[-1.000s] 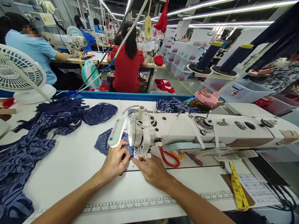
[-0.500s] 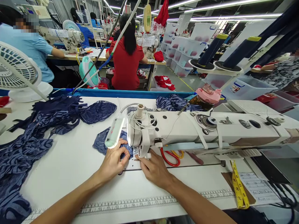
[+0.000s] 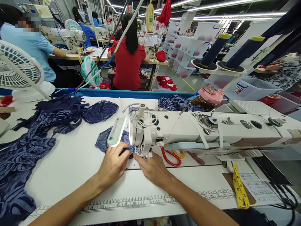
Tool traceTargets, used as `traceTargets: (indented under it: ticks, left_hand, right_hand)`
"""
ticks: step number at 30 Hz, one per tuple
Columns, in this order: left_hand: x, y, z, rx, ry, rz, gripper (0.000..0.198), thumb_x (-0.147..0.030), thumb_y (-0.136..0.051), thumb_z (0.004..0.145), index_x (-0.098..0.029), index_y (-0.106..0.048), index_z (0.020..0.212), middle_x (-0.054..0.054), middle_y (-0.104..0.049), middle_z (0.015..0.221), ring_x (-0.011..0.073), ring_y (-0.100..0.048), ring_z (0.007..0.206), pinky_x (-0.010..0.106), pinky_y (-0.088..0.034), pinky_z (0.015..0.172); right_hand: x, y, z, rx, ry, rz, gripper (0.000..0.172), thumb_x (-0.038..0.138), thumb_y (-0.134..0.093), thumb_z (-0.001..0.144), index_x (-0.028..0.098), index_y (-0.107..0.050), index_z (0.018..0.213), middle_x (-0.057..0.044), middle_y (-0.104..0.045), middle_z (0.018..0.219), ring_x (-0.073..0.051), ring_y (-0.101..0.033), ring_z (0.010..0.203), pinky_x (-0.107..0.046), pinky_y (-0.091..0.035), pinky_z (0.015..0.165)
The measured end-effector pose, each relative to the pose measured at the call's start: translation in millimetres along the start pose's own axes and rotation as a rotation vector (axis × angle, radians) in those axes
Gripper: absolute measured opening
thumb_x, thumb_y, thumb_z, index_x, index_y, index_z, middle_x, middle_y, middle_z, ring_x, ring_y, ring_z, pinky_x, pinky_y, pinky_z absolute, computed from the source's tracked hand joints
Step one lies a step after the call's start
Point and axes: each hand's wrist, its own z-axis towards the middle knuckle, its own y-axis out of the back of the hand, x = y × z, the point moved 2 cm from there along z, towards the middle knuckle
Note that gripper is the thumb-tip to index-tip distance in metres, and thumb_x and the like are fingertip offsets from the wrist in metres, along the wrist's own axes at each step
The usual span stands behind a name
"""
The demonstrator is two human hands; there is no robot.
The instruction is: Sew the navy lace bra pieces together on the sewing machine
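Note:
A piece of dark blue patterned fabric (image 3: 101, 140) lies under the head of a white sewing machine (image 3: 181, 127), its right edge by the presser foot (image 3: 137, 149). My left hand (image 3: 114, 161) is closed with thumb and fingertips pinching the near edge of this piece, left of the foot. My right hand (image 3: 152, 168) reaches in from the right, its fingers closed at the fabric's edge just in front of the foot; some of its fingers are hidden behind the machine head. A lit lamp (image 3: 117, 131) hangs over the fabric and covers part of it.
Red-handled scissors (image 3: 171, 158) lie beneath the machine arm. A heap of blue fabric (image 3: 35, 147) covers the table's left side, with another fabric piece (image 3: 101, 111) behind. A yellow tape measure (image 3: 240, 188) hangs at right. Co-workers sit beyond, one in a red shirt (image 3: 128, 62).
My right fingertips have moved slightly left, up to the fabric's edge. The left hand's fingers have drawn closer together on the fabric. The view has shifted a little.

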Motion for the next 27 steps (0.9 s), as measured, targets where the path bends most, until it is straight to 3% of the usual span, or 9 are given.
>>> traceTargets:
  ticks: [5,10,16,23,27]
  left_hand:
    - [-4.1,2.6,-2.9,0.042,-0.177,0.134,0.041,0.004,-0.040,0.079,-0.018,-0.063,0.106,0.005,-0.068,0.095,0.0222,-0.061,0.097,0.067,-0.023,0.112]
    - [-3.1,-2.5,-8.8,-0.009,-0.230,0.207,0.038,0.003,-0.043,0.082,-0.017,-0.066,0.106,0.007,-0.071,0.098,0.0229,-0.064,0.096,0.073,-0.013,0.112]
    - [-2.0,-5.3,-12.0,-0.045,-0.230,0.224,0.037,0.002,-0.043,0.085,-0.018,-0.066,0.107,0.008,-0.073,0.103,0.0258,-0.065,0.105,0.075,-0.013,0.111]
    - [3.5,-3.8,-16.7,-0.021,-0.164,0.075,0.046,0.005,-0.040,0.082,-0.017,-0.062,0.115,0.008,-0.073,0.108,0.0239,-0.065,0.108,0.075,-0.005,0.113]
    - [3.5,-5.6,-17.1,-0.044,-0.153,0.083,0.046,0.004,-0.037,0.086,-0.020,-0.064,0.114,0.007,-0.074,0.106,0.0224,-0.067,0.105,0.075,-0.008,0.112]
  right_hand:
    - [0.2,1.2,0.5,0.002,0.000,0.010,0.039,0.008,-0.051,0.087,0.022,-0.063,0.122,-0.008,-0.063,0.089,-0.022,-0.057,0.086,-0.028,-0.045,0.064]
    - [-5.5,-1.5,-3.1,-0.045,-0.031,0.100,0.042,0.007,-0.050,0.086,0.024,-0.064,0.122,-0.008,-0.064,0.093,-0.021,-0.057,0.085,-0.028,-0.047,0.066]
    - [-7.3,-2.9,-4.4,-0.032,-0.034,0.101,0.043,0.010,-0.050,0.088,0.028,-0.063,0.125,-0.007,-0.065,0.091,-0.021,-0.058,0.087,-0.028,-0.049,0.069]
    - [-1.7,-2.6,-2.9,0.006,-0.025,0.028,0.041,0.008,-0.049,0.088,0.025,-0.064,0.123,-0.008,-0.064,0.085,-0.021,-0.058,0.082,-0.027,-0.047,0.063]
    - [-3.5,-2.1,-4.0,-0.009,-0.044,0.057,0.045,0.007,-0.052,0.086,0.027,-0.064,0.125,-0.008,-0.064,0.089,-0.022,-0.058,0.086,-0.028,-0.048,0.066]
